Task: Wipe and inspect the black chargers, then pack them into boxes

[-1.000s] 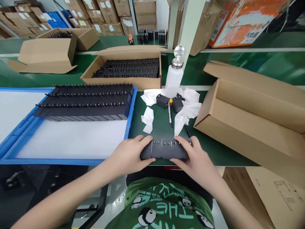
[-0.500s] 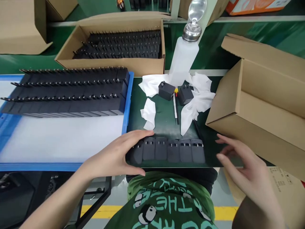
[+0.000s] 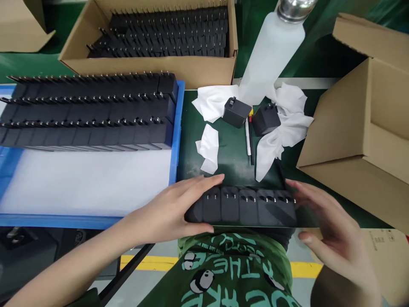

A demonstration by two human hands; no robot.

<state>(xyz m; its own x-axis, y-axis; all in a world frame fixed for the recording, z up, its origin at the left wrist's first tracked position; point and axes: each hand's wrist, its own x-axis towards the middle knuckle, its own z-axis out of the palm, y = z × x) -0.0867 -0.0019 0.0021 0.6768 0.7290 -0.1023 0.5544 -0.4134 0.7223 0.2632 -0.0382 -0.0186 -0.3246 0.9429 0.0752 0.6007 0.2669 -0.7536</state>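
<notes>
A row of several black power adapters (image 3: 230,207), prongs up, stands along the near edge of the green table. My left hand (image 3: 182,204) is at the row's left end, thumb on the near side and fingers stretched along the far side, partly hiding the end adapter. At the right end my right hand (image 3: 332,226) is open, thumb and fingers apart, with fingertips close beside the last adapter; I cannot tell whether they touch it. Two more adapters lie farther back: one tilted (image 3: 236,112), and another (image 3: 266,119) against white wipes (image 3: 289,108).
Left is a blue-rimmed tray (image 3: 177,157) with rows of adapters (image 3: 86,111). Behind it a cardboard box (image 3: 153,66) holds more. An open cardboard box (image 3: 335,115) stands right. A white bottle (image 3: 271,55), pens (image 3: 248,138) and a loose wipe (image 3: 209,147) are in the middle.
My right hand has moved in to the row's right end. The row's prongs and sides show at a different angle. The camera view has shifted down and closer.
</notes>
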